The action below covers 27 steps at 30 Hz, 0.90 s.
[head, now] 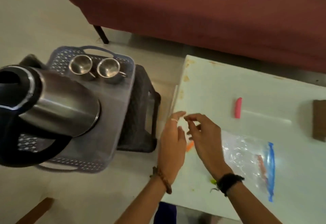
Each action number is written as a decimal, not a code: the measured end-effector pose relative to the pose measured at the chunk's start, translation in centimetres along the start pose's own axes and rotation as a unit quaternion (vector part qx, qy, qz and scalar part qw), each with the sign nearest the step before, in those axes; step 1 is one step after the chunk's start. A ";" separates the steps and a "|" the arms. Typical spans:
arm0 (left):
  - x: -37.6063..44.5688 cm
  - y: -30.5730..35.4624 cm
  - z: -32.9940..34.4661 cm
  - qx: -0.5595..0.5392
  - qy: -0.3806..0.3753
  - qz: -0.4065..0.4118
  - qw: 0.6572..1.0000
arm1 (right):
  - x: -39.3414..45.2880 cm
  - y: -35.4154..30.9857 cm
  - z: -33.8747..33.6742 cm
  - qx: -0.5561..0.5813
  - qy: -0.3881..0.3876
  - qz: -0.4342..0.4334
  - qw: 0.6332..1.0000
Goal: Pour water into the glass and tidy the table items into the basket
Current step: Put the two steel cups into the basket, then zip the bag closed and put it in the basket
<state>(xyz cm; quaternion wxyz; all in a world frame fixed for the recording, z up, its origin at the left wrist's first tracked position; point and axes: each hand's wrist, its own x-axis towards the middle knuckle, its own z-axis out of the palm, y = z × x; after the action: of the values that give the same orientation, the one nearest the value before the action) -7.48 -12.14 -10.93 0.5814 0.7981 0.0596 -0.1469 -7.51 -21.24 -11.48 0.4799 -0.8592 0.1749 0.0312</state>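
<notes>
1. White table [264, 89] beside a red sofa [194, 11]; basket [121, 110] off its left edge holds kettle [58, 103], two cups [80, 64].
2. Your left hand [172, 140] and right hand [202, 132] meet at the table's left edge, fingers loose, holding nothing visible.

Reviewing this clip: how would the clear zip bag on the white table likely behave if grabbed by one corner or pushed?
The zip bag looks like thin, crinkled film lying flat on the table, so it would probably flop and sag. It seems nearly empty, holding only a small reddish item, so likely very light. Pushed, it would probably slide or bunch up rather than roll.
</notes>
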 end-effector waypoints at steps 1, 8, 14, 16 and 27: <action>-1.2 -0.5 1.8 0.008 -0.040 -0.008 0.999 | -0.9 2.0 -1.9 -0.003 0.006 0.020 1.000; -7.0 -2.4 13.2 0.192 -0.251 0.069 0.946 | -5.6 13.9 -13.9 0.022 0.129 0.198 0.971; -8.4 -4.0 21.9 0.381 -0.360 0.114 0.844 | -7.4 21.2 -18.0 0.097 0.143 0.309 0.935; -8.6 -4.5 24.0 0.411 -0.352 0.100 0.835 | -7.1 22.5 -18.2 0.100 0.120 0.300 0.941; -6.7 -2.0 26.7 0.133 -0.142 0.011 0.981 | -5.0 23.1 -19.0 0.213 0.068 0.289 0.931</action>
<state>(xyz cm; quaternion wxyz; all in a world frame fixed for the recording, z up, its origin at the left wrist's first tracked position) -18.76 -36.24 -18.20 0.4746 0.8397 -0.0525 -0.2588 -21.99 -46.81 -18.94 0.6090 -0.6491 0.4501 0.0724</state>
